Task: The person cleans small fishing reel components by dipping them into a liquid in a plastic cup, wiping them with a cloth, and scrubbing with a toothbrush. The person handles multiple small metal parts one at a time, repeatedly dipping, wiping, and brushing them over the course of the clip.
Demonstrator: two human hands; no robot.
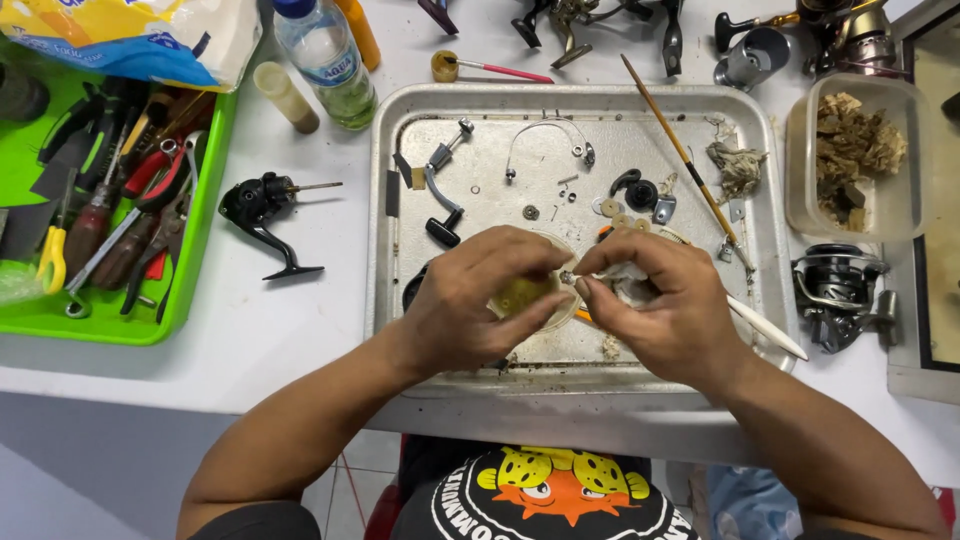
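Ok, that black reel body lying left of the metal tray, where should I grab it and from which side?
Probably the black reel body by its rounded housing, coming from above. It lies flat on the white table, its thin shaft sticking out right and its slim curved foot trailing toward you, both poorer holds. The green tool tray crowds its left.

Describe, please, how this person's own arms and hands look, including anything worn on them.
Both forearms are bare, with no long sleeves, gloves, watch or rings visible on the left hand or the right hand. Dark short sleeves show at the upper arms, belonging to a black shirt with a yellow and orange cartoon print.
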